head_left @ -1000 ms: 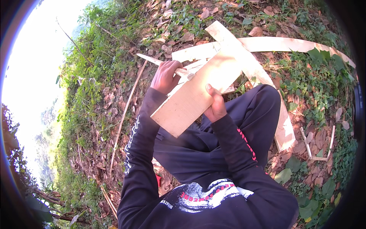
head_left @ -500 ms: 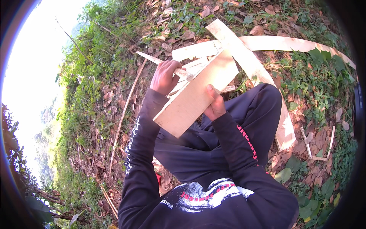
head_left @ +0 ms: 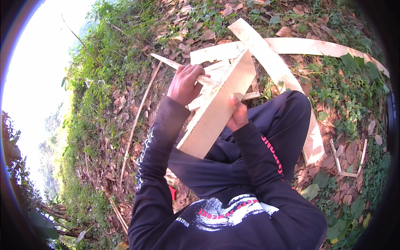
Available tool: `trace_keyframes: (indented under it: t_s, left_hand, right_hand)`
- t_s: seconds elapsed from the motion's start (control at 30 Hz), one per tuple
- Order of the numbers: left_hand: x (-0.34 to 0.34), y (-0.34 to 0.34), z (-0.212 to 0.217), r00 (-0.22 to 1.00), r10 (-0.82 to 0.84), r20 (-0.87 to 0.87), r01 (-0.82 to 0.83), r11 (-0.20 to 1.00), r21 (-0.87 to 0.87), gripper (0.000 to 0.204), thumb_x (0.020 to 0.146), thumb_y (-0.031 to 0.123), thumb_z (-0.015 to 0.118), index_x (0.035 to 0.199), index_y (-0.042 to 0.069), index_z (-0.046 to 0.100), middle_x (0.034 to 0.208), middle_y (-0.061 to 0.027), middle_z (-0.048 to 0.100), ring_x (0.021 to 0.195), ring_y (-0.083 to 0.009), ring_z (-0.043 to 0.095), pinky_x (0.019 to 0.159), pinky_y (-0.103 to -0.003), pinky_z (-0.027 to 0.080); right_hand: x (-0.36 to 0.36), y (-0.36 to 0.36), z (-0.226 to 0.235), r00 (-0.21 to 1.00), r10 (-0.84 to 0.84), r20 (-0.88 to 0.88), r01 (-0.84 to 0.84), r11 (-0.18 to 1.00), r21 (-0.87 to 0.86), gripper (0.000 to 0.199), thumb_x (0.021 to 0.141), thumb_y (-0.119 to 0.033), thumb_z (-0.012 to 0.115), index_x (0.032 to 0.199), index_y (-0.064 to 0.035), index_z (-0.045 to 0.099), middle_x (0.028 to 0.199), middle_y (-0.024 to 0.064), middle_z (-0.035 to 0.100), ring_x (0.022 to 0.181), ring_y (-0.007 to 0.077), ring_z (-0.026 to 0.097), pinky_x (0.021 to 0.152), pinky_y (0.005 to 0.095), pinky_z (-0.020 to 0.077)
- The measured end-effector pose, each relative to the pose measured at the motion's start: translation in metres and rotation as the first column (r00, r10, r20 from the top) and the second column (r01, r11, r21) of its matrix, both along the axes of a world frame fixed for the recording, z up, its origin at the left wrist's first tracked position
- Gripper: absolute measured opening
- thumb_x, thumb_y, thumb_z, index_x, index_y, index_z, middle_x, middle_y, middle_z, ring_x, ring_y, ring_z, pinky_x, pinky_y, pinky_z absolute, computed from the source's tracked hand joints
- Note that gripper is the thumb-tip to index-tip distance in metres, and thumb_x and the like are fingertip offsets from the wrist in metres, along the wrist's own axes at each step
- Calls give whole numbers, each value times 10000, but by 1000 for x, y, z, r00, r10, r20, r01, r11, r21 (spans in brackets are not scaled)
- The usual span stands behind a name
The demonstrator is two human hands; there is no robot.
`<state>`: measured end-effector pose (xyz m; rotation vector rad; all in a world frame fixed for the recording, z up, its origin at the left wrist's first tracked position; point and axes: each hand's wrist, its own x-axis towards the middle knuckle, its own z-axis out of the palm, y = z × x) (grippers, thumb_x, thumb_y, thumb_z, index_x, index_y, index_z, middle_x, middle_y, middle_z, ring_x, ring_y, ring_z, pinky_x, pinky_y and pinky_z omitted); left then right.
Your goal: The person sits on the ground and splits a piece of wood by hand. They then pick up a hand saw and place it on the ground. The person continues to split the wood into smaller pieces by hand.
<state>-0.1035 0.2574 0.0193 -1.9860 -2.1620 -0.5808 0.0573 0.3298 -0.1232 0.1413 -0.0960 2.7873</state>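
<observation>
Board [head_left: 220,107] between the two sets of fingers just tipped further over, so more of its narrow edge shows by the stick [head_left: 166,61]. Left hand [head_left: 185,84]: fingers curled snugly round that stick. Right hand [head_left: 238,116]: thumb on the board's face, gripping it, other fingers mostly hidden.

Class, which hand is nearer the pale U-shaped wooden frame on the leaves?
Right: the right hand is up-left of the frame, holding the flat pale wooden board; the left hand is farther left.
</observation>
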Motion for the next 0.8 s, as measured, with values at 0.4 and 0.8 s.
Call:
trace_keyframes:
  t_s: [0.4,0.8]
  left_hand:
    - [22,5,6,999,28,-26,-29,998,-48,281,706,0,610,972,88,588,902,-65,607,899,-281,616,838,-380,422]
    - [20,3,6,1000,25,18,-24,999,-45,289,690,5,616,966,82,580,901,-70,602,894,-281,606,833,-370,412]
  right_hand:
    - [1,6,-14,994,86,-61,-88,996,-23,720,905,-366,708,1419,25,388,1334,165,557,1226,275,561,1044,434,462]
    - [2,6,-11,995,85,-58,-87,996,-33,708,912,-352,705,1417,28,386,1301,170,579,1195,284,588,1025,442,484]
